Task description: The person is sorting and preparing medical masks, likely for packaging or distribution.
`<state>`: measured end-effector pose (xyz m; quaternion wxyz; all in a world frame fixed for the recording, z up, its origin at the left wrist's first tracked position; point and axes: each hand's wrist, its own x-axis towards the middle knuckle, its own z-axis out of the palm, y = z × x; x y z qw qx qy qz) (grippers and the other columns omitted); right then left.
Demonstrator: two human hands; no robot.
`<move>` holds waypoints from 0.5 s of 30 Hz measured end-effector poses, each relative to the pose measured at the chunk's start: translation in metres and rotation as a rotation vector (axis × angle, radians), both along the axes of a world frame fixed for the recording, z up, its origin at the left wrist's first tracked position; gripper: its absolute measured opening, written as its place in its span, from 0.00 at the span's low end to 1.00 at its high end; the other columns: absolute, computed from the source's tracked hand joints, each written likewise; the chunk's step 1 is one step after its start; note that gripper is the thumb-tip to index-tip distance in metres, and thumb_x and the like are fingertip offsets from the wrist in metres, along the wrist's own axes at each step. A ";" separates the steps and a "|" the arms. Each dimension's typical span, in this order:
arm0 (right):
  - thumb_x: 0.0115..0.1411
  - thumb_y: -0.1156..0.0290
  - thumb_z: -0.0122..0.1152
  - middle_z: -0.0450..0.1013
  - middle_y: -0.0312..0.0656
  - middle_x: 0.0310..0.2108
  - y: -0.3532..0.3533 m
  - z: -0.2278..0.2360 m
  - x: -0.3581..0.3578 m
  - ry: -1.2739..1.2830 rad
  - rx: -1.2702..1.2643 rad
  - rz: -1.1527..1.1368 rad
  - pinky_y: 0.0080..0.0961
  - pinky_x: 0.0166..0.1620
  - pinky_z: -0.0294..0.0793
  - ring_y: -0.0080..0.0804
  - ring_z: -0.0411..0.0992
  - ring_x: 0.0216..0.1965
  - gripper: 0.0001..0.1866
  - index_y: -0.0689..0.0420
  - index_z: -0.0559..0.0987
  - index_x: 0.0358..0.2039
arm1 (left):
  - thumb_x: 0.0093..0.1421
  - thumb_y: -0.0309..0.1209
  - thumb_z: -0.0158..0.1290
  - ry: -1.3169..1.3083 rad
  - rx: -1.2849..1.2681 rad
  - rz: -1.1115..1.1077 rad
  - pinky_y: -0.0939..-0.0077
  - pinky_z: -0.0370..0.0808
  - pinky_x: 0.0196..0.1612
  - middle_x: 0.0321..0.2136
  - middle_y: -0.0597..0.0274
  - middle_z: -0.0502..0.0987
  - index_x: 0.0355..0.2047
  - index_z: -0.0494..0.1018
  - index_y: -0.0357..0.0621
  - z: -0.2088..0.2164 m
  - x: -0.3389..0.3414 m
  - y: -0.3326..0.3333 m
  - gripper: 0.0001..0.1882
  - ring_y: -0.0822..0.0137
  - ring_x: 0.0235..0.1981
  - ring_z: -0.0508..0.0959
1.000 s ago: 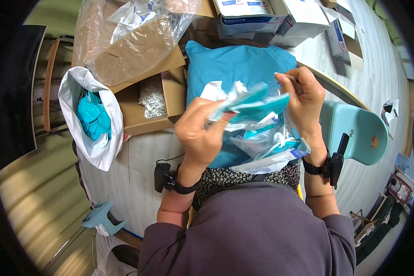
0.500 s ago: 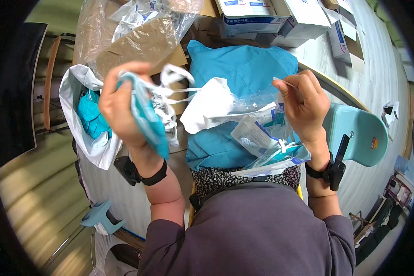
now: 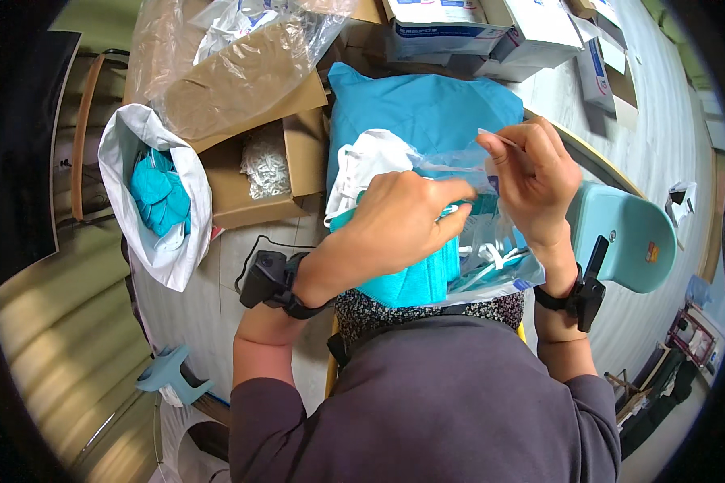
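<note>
My left hand (image 3: pixel 403 221) is closed over a bundle of teal face masks (image 3: pixel 415 278) above my lap, its thumb and forefinger near a white strap. The palm side and some of the fingers are hidden. My right hand (image 3: pixel 536 177) pinches the edge of a clear plastic bag (image 3: pixel 459 161) and holds it up. Small packets and white ear loops (image 3: pixel 491 258) show in and about the bag. White masks or cloth (image 3: pixel 366 165) lie just beyond the left hand, on a teal cushion-like cloth (image 3: pixel 427 105).
A white sack (image 3: pixel 197 181) of teal masks (image 3: pixel 157 189) stands at the left. Next to it is a cardboard box (image 3: pixel 250 213) with small whitish pieces inside. Printed white boxes (image 3: pixel 451 40) are at the back, a pale teal stool (image 3: pixel 620 241) at the right.
My left hand has swung right and down with the teal masks, from beside the white sack to the plastic bag. The right hand stays almost in place, still pinching the bag.
</note>
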<state>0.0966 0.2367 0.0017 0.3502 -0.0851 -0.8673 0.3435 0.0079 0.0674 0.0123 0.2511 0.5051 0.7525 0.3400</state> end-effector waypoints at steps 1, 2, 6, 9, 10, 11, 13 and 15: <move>0.53 0.75 0.72 0.66 0.37 0.20 0.000 -0.001 -0.001 0.004 0.003 0.002 0.21 0.19 0.62 0.23 0.64 0.15 0.11 0.60 0.76 0.25 | 0.57 0.34 0.58 0.037 -0.003 0.025 0.60 0.74 0.25 0.20 0.49 0.78 0.38 0.79 0.45 -0.001 0.002 0.002 0.10 0.48 0.21 0.78; 0.53 0.75 0.72 0.66 0.37 0.19 0.001 -0.001 -0.002 -0.001 0.022 0.000 0.21 0.19 0.62 0.23 0.64 0.16 0.10 0.60 0.76 0.25 | 0.57 0.34 0.58 0.074 -0.006 0.051 0.60 0.74 0.25 0.19 0.49 0.78 0.39 0.78 0.46 -0.002 0.005 0.004 0.10 0.48 0.21 0.78; 0.52 0.76 0.72 0.66 0.37 0.19 0.002 0.002 -0.005 -0.004 0.042 -0.007 0.21 0.19 0.62 0.23 0.65 0.16 0.10 0.60 0.76 0.25 | 0.57 0.34 0.58 0.205 -0.036 0.110 0.58 0.75 0.25 0.17 0.50 0.77 0.38 0.76 0.47 -0.005 0.010 0.009 0.10 0.48 0.20 0.79; 0.52 0.76 0.72 0.67 0.37 0.19 0.002 -0.002 -0.005 -0.015 0.011 -0.010 0.22 0.20 0.63 0.23 0.65 0.16 0.10 0.60 0.76 0.25 | 0.56 0.34 0.58 0.331 -0.190 0.154 0.57 0.75 0.25 0.15 0.53 0.76 0.34 0.75 0.46 -0.010 0.014 0.013 0.08 0.48 0.19 0.79; 0.52 0.76 0.72 0.67 0.37 0.19 0.002 -0.002 -0.004 -0.022 0.000 -0.010 0.22 0.20 0.63 0.23 0.65 0.16 0.10 0.60 0.76 0.25 | 0.55 0.34 0.59 0.345 -0.226 0.131 0.58 0.75 0.25 0.16 0.53 0.77 0.34 0.75 0.46 -0.012 0.014 0.013 0.08 0.49 0.20 0.79; 0.53 0.76 0.72 0.67 0.38 0.19 0.002 -0.003 -0.004 -0.024 -0.014 -0.012 0.22 0.20 0.63 0.23 0.65 0.16 0.10 0.60 0.76 0.25 | 0.55 0.34 0.59 0.358 -0.262 0.108 0.58 0.75 0.26 0.18 0.53 0.78 0.33 0.75 0.46 -0.014 0.013 0.014 0.08 0.50 0.21 0.80; 0.53 0.76 0.72 0.67 0.38 0.19 0.000 -0.006 -0.003 -0.030 -0.042 -0.020 0.22 0.20 0.63 0.24 0.65 0.16 0.10 0.60 0.76 0.25 | 0.54 0.34 0.60 0.343 -0.248 0.064 0.58 0.76 0.27 0.22 0.53 0.79 0.33 0.75 0.46 -0.021 0.014 0.013 0.09 0.51 0.24 0.81; 0.53 0.76 0.72 0.67 0.38 0.20 0.001 -0.009 -0.004 -0.024 -0.065 -0.015 0.22 0.20 0.64 0.24 0.65 0.16 0.10 0.60 0.76 0.25 | 0.53 0.33 0.61 0.287 -0.148 0.028 0.59 0.76 0.29 0.27 0.53 0.80 0.32 0.76 0.45 -0.026 0.014 0.011 0.09 0.52 0.27 0.81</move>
